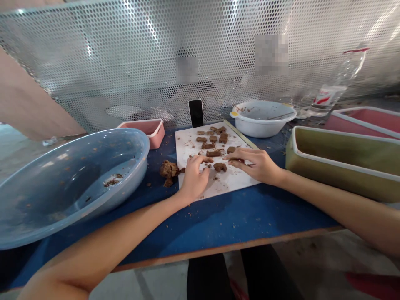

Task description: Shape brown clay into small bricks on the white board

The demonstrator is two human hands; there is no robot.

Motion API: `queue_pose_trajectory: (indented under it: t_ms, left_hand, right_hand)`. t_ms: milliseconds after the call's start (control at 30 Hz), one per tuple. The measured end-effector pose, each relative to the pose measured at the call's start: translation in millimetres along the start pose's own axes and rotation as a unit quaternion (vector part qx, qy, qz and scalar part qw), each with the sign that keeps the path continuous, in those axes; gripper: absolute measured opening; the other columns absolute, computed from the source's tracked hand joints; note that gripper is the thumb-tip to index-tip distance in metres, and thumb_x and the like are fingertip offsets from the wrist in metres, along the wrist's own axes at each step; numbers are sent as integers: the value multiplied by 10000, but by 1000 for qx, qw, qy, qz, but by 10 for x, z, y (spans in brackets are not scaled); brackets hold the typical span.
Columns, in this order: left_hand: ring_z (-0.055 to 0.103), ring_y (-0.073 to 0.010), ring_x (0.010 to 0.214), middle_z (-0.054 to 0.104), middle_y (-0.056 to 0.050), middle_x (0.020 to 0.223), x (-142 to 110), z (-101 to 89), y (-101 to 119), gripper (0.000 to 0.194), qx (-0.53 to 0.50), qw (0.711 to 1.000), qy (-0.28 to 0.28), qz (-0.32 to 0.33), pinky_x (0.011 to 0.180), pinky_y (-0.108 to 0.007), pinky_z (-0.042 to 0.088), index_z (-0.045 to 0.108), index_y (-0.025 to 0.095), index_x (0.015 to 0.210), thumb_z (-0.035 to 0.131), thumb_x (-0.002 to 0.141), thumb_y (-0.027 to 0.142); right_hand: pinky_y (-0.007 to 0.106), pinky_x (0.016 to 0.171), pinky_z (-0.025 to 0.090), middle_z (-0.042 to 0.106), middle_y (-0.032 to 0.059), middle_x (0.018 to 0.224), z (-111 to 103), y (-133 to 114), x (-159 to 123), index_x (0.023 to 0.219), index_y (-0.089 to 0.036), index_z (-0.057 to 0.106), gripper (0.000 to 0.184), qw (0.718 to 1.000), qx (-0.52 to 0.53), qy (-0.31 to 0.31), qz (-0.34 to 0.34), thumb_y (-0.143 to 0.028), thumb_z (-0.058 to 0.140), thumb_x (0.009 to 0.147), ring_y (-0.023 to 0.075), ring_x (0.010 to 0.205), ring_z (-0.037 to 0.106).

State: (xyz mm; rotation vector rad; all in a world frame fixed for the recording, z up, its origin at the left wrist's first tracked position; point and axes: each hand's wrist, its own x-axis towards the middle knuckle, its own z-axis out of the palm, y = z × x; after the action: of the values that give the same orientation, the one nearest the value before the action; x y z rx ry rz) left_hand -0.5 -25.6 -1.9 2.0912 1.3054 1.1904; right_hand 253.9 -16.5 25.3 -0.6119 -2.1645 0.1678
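My left hand (196, 173) rests at the near left part of a white board (187, 139), its fingers curved and apart, with nothing seen between them. At the board's right side, the fingers and thumb of my right hand (254, 164) close on a small brown clay piece (237, 160), partly hidden by the fingers. Between my hands lies a lumpy clay piece (220, 167), with a bar-shaped clay piece (213, 153) just behind it. Several more small clay pieces (213, 138) stand farther back. A larger clay lump (169, 169) sits left of my left hand, off the board.
A large blue basin (137, 166) takes up the left. Behind the board are a pink box (158, 135), an upright phone (196, 113) and a white basin (258, 129). A green planter (337, 166), pink planter (337, 118) and clear bottle (333, 89) stand right. Perforated metal (140, 62) rises behind.
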Motion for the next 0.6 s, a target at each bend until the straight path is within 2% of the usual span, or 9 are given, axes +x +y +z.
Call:
queue_pose_trajectory:
  t_ms: [67,167,333,467,600]
  left_hand:
    - [641,-292,1203,726,-72,1142,2,4,2,315,2,1000,-5,-2,1128,-521,504,697,226,1042,550,847,27]
    - [635,-298,1207,732,-70,1167,2,17,3,319,12,1000,-22,4,1127,-529,489,699,227,1078,588,852,33]
    - [618,-319,1200,723,-69,1171,-15,69,-27,302,51,998,-30,27,1093,-530,498,703,243,1129,735,852,128]
    - [622,-321,1192,705,-73,1152,-25,95,-49,319,73,996,-31,44,1113,-541,479,713,232,1138,810,837,189]
    - [620,-315,1209,711,-63,1159,-27,71,-27,264,71,997,-27,31,1112,-525,475,728,239,1105,752,862,138]
  right_hand:
    - [336,791,600,783,59,1002,19,-13,-3,1171,-247,767,163,1000,-8,8,-9,-280,629,1090,195,858,737]
    - [312,742,595,765,39,933,32,-37,-15,1202,-241,744,163,999,-32,8,1,-281,667,1065,174,777,705]
    - [301,727,598,761,32,912,21,-42,-29,1085,-241,707,58,999,-22,-22,-5,-275,672,1054,173,778,702]
    - [316,755,608,766,42,972,4,-38,-33,1127,-244,708,88,999,-4,-48,-22,-265,686,1045,187,843,724]
    - [333,849,617,795,41,1036,-7,-55,-42,1163,-253,721,162,996,-2,-84,-26,-193,642,1035,204,955,764]
